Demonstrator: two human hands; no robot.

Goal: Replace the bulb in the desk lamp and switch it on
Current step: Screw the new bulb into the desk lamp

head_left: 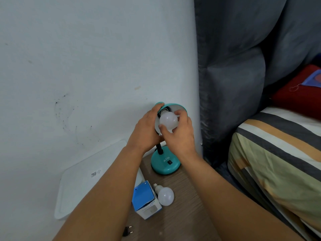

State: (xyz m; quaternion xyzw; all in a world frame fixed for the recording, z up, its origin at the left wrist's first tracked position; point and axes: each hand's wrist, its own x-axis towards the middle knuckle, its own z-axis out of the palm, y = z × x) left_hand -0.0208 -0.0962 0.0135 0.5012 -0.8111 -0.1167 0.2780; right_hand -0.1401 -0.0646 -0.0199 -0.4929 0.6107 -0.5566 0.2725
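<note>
A teal desk lamp stands on a wooden bedside table, its round base [165, 163] carrying a black switch [169, 162]. My left hand [146, 129] grips the teal shade [175, 106] from the left side and behind. My right hand [179, 132] is closed around a white bulb [168, 120] whose neck sits at the socket inside the shade. The bulb is unlit. A second white bulb [164, 194] lies on its side on the table, next to a blue and white bulb box [145, 200].
The wooden table [182, 214] is narrow, with a white wall to the left and behind. A black plug [127, 230] lies near its front left edge. A white plastic lid [83, 178] leans at the left. A grey headboard [231, 84] and striped bed [278, 153] stand at the right.
</note>
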